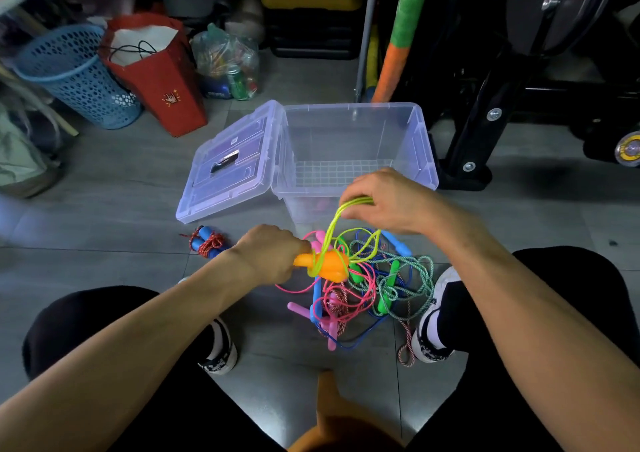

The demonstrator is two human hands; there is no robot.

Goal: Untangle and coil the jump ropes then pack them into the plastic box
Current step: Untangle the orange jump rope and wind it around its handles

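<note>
While we sit over grey floor tiles (121,216) | left hand (273,252) grips orange handles (332,264) | right hand (384,198) pinches yellow rope (332,230) loops | tangle (374,289) between our shoes | open box (420,140) beyond | blue basket (74,74), red bag (166,81) behind

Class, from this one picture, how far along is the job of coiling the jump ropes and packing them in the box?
Early. Done: one red rope lies coiled beside the open plastic box, which holds no coiled rope yet. In hand: the left hand holds orange handles; the right hand pinches loops of the yellow rope. Left: the tangled pile.
</note>
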